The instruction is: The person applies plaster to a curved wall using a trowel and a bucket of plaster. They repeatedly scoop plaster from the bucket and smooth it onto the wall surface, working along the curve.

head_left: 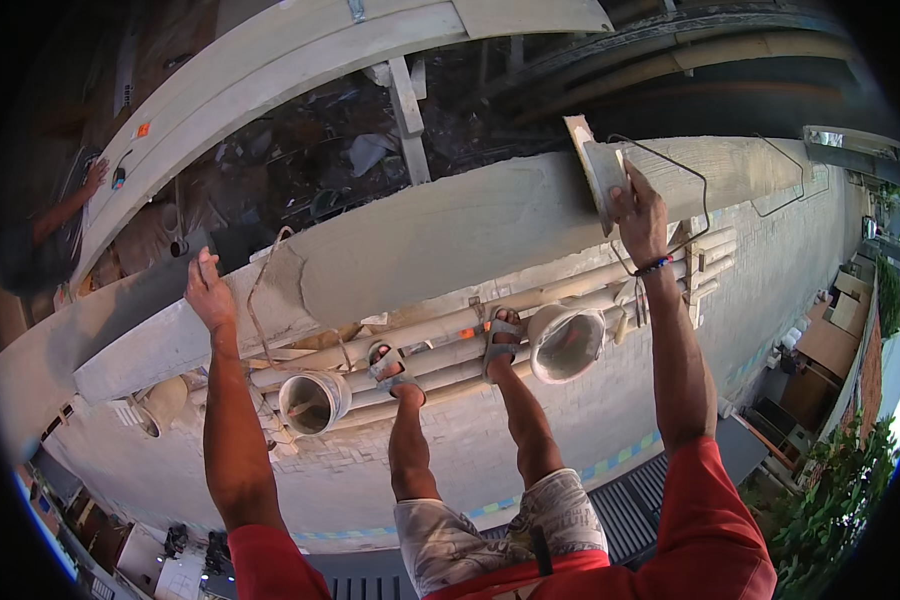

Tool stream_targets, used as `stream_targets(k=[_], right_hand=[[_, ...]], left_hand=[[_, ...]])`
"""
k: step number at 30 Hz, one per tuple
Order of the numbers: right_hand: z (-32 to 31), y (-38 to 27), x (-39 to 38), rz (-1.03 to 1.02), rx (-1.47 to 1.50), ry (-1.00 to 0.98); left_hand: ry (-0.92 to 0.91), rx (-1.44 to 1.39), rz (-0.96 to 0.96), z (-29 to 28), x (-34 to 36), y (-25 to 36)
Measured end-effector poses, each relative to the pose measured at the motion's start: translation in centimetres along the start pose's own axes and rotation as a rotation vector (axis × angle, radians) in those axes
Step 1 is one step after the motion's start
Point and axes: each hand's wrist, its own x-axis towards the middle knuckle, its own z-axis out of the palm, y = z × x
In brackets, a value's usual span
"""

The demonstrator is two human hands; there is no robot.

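A long concrete ledge (pixel 420 235), coated with smooth grey wet-looking plaster over its middle, crosses in front of me. My right hand (pixel 638 212) is closed round a plastering float (pixel 600 178), which is tilted nearly edge-on against the ledge toward its right part. Further left, my left hand (pixel 210 292) reaches the ledge with fingers curled at its far edge; no tool shows in it. A bent metal rod (pixel 260 295) stands out of the ledge beside that hand. Another bent rod (pixel 707 185) loops round near my right hand.
My sandalled feet stand on bamboo poles (pixel 440 352) between two buckets, one on the left (pixel 338 395) and one on the right (pixel 542 335). Beyond the ledge lies a dark, littered gap with a pale beam (pixel 270 75). Another person's hand (pixel 95 178) touches that beam at left.
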Motion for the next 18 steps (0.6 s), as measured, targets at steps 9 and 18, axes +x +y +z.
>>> stream_targets(k=[9, 18], right_hand=[[5.8, -8.7, -7.5, 0.202, 0.582, -0.211], [-3.6, 0.5, -6.0, 0.236, 0.742, 0.101]], left_hand=[[0.022, 0.173, 0.028, -1.3, -0.1, -0.2], [-0.041, 0.299, 0.025, -0.8, 0.0, -0.1]])
